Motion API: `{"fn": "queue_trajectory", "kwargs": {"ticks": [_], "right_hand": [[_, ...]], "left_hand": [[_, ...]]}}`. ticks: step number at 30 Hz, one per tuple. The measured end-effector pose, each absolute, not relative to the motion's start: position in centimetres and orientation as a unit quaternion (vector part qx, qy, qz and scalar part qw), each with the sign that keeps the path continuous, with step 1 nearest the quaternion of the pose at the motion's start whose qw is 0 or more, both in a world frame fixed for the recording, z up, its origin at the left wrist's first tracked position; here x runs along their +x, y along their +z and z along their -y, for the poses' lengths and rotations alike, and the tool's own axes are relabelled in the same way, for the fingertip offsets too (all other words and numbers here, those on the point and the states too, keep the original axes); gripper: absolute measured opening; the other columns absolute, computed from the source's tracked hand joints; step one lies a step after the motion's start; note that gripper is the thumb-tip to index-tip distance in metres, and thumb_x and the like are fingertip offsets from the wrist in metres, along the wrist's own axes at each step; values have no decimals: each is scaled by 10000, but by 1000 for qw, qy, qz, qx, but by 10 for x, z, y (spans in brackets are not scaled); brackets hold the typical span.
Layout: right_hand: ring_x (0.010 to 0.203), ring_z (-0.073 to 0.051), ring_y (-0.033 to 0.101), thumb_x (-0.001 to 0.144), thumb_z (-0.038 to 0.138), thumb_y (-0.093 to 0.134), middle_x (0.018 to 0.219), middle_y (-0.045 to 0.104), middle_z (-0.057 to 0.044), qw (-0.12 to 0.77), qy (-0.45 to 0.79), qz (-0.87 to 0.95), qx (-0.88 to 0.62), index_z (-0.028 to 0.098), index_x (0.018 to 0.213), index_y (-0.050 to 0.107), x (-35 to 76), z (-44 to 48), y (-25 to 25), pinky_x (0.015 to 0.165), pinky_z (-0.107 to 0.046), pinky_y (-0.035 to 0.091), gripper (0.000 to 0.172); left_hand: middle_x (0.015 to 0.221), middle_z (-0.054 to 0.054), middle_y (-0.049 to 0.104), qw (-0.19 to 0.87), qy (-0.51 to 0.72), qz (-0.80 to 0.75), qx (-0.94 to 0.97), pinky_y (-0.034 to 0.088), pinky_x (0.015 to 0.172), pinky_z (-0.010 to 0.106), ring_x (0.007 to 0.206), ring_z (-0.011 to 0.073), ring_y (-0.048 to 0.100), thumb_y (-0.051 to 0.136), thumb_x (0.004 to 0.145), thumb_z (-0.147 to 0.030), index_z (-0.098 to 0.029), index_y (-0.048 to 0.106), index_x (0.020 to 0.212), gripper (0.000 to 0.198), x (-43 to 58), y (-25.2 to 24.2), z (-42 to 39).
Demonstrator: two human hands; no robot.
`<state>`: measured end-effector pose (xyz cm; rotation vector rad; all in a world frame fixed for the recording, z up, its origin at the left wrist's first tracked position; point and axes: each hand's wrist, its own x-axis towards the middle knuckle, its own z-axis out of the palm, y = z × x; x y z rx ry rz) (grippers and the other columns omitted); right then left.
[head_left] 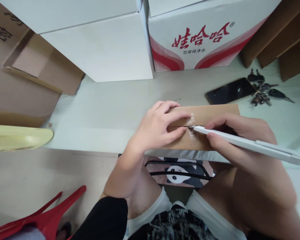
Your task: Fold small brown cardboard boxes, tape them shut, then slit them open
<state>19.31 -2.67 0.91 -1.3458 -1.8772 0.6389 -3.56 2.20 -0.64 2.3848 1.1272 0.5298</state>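
Observation:
A small flat brown cardboard parcel (210, 115) lies at the near edge of the pale table (107, 110), its seam closed with clear tape. My left hand (157, 128) presses down on the parcel's left half, fingers bent and laid flat over the seam. In my right hand (237, 136) is a long white utility knife (242, 142), pinched between thumb and fingers. The knife's tip touches the taped seam just beyond my left fingertips.
A white carton (100, 46) and a red-printed white carton (202, 36) stand at the table's back. A black phone (230, 90) and a bunch of keys (263, 90) lie at right. Brown cardboard (25, 76) sits left; a panda-print bag (180, 171) hangs below the edge.

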Motion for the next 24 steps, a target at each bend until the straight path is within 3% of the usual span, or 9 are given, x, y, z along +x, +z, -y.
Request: {"fn": "queue_trajectory", "kwargs": {"ticks": [12, 19, 24], "right_hand": [[448, -50, 535, 835, 287, 658, 557, 646, 89, 357, 247, 739, -515, 234, 736, 685, 192, 22, 18, 429, -163, 376, 116], [444, -42, 465, 842, 294, 682, 543, 583, 101, 386, 259, 712, -527, 255, 757, 685, 196, 27, 7, 413, -176, 314, 94], [446, -43, 482, 844, 285, 672, 545, 598, 101, 370, 254, 719, -531, 252, 757, 680, 196, 28, 11, 419, -164, 336, 94]], "left_hand": [[1359, 96, 637, 225, 195, -409, 863, 484, 1088, 453, 1231, 272, 589, 613, 947, -376, -278, 740, 1238, 332, -36, -8, -22], [1346, 112, 639, 225, 209, -397, 865, 486, 1089, 454, 1221, 279, 594, 619, 949, -370, -250, 741, 1248, 345, -37, -9, -23], [1349, 108, 639, 221, 207, -401, 864, 484, 1093, 448, 1233, 275, 592, 612, 951, -379, -257, 743, 1248, 346, -37, -9, -22]]}}
